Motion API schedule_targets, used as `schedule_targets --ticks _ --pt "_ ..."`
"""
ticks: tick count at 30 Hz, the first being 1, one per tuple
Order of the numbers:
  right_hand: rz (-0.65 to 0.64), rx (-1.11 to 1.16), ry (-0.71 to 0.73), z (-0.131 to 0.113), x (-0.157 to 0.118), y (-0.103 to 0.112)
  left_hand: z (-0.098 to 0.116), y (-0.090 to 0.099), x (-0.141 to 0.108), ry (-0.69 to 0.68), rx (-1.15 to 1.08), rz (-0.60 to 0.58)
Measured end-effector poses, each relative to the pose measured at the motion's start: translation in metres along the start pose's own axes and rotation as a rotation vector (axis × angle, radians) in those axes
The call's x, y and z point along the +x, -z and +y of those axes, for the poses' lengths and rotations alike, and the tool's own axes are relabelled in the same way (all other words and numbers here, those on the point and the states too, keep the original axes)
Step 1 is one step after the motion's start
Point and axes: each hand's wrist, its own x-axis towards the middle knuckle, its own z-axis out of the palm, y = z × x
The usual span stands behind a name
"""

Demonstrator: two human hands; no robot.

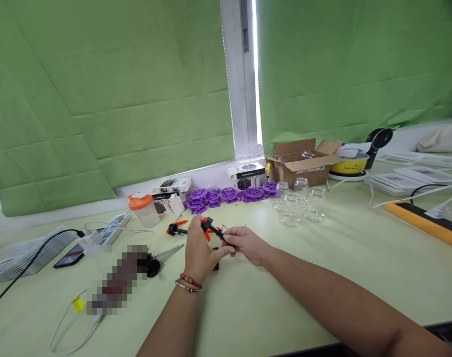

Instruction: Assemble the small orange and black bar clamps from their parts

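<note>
My left hand (pixel 199 250) and my right hand (pixel 248 244) are together above the middle of the table. Between them is a black-and-orange bar clamp (pixel 220 234), slanting down toward the right. My left hand's fingers are round its upper end, near the black head and orange parts. The fingers of my right hand pinch the lower end of the black bar. Behind my left hand lies a similar black-and-orange clamp (pixel 177 229), partly covered. Under the hands a small black part (pixel 216 263) shows, mostly hidden.
Purple plastic wheels (pixel 229 195) and small boxes (pixel 170 198) line the back. An orange-lidded shaker (pixel 144 210) stands left. Glass jars (pixel 291 206) and a cardboard box (pixel 304 166) are right of centre. A blurred object (pixel 118 282), cables and a power strip (pixel 114 228) lie at left.
</note>
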Motion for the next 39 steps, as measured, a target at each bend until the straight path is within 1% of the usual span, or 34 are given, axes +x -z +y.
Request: schedule_targets --ticks 2,3,4,6,8,11,15,21,25,27,29,31,32,34,36,38,39 --pt "0.068 -0.096 0.062 -0.001 0.001 0.001 -0.004 0.002 0.001 0.092 -0.105 0.043" --pt "0.107 -0.15 0.092 0.0 0.001 0.002 -0.006 0.003 0.002 0.164 -0.191 0.039" --pt "0.14 -0.206 0.121 0.0 0.002 0.003 -0.007 0.003 0.003 0.251 -0.298 0.01" --pt "0.172 -0.315 0.176 0.003 0.004 0.005 -0.009 0.003 0.004 0.428 -0.54 -0.083" --pt "0.178 -0.395 0.217 0.006 0.005 0.007 -0.008 0.001 0.005 0.552 -0.755 -0.152" --pt "0.2 -0.441 0.222 0.011 0.006 0.007 -0.007 -0.001 0.007 0.627 -0.933 -0.145" --pt "0.209 -0.458 0.202 0.014 0.007 0.007 -0.009 -0.002 0.007 0.639 -0.966 -0.109" --pt "0.217 -0.446 0.177 0.019 0.009 0.01 -0.012 -0.005 0.006 0.618 -0.912 -0.077" --pt "0.221 -0.445 0.19 0.021 0.01 0.012 -0.011 -0.004 0.005 0.54 -0.86 -0.116" --pt "0.225 -0.439 0.185 0.022 0.011 0.013 -0.012 -0.004 0.005 0.522 -0.84 -0.128" --pt "0.23 -0.423 0.172 0.021 0.012 0.013 -0.017 -0.003 0.007 0.514 -0.807 -0.109" --pt "0.242 -0.401 0.16 0.021 0.012 0.015 -0.026 -0.001 0.012 0.504 -0.735 -0.06" --pt "0.25 -0.392 0.153 0.021 0.013 0.016 -0.032 0.0 0.016 0.508 -0.676 -0.029" --pt "0.265 -0.383 0.139 0.021 0.015 0.019 -0.046 0.003 0.027 0.547 -0.474 0.043" --pt "0.273 -0.387 0.13 0.023 0.016 0.022 -0.06 0.006 0.039 0.591 -0.218 0.046" --pt "0.272 -0.393 0.131 0.024 0.017 0.025 -0.071 0.009 0.051 0.589 -0.06 0.055" --pt "0.269 -0.395 0.133 0.024 0.017 0.026 -0.076 0.009 0.057 0.573 0.12 0.023"
